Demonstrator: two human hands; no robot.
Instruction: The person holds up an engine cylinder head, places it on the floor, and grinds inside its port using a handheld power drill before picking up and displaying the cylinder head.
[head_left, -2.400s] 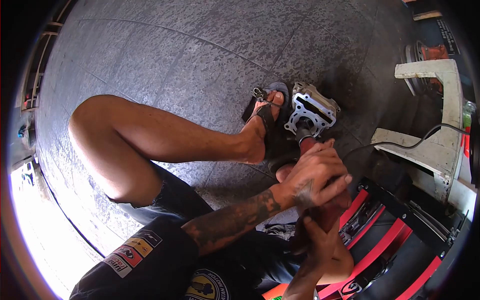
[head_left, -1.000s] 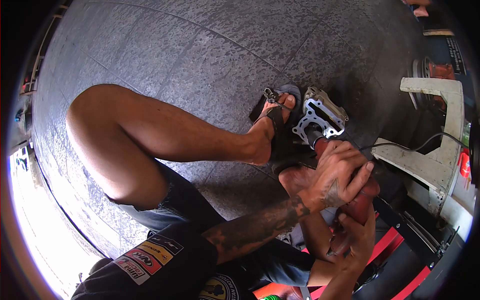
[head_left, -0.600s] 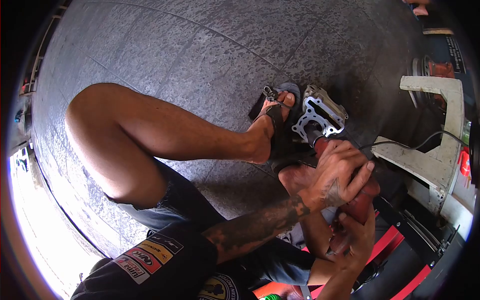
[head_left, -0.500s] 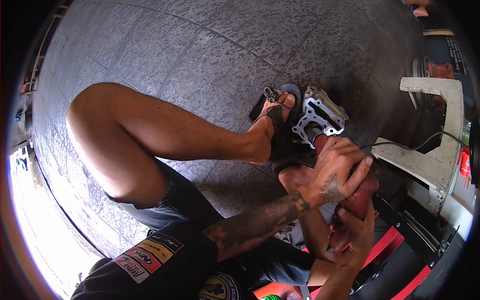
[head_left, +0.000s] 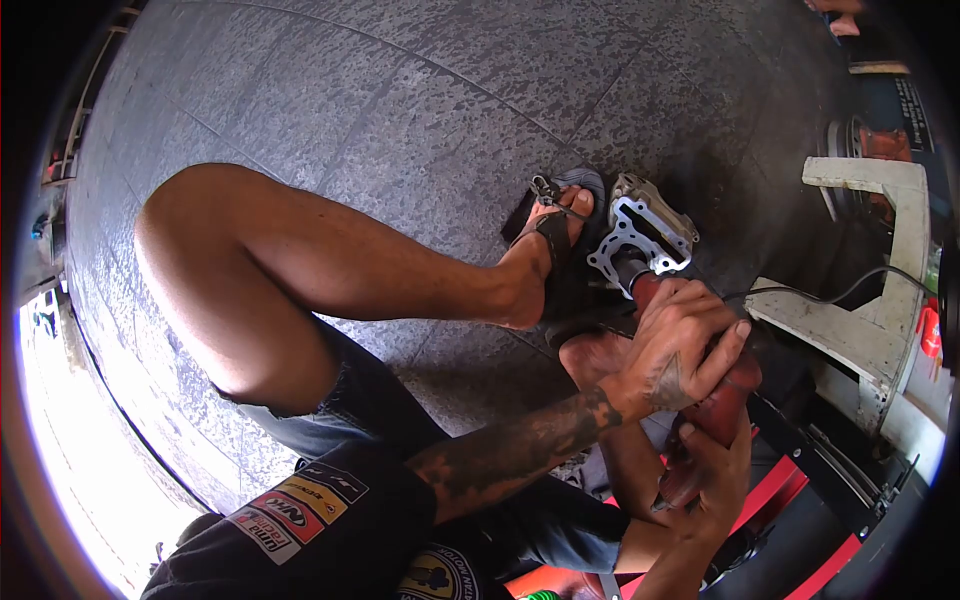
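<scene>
A red, worn, drill-like power tool (head_left: 722, 407) lies between my hands, aimed at a metal engine cylinder block (head_left: 655, 215) on the floor. My left hand (head_left: 682, 345) wraps over the tool's front body from above, thumb stretched along its side. My right hand (head_left: 715, 475) grips the handle lower down, with the thumb across it. The tool's dark tip (head_left: 630, 265) reaches into the block's round bore; its far end is hidden inside. The block's flat, bright face with bolt holes is turned towards me, next to my sandalled foot (head_left: 560, 225).
A black cable (head_left: 835, 297) runs past a worn white wooden stand (head_left: 865, 325) on the right. Red and black metal rails (head_left: 800, 500) lie at the lower right. Grey tiled floor (head_left: 400, 110) spreads ahead. Part of another person shows at the top right edge.
The view has shifted very slightly, so the block and tool sit a little further right. Both hands keep the same hold on the tool, with its tip still in the bore.
</scene>
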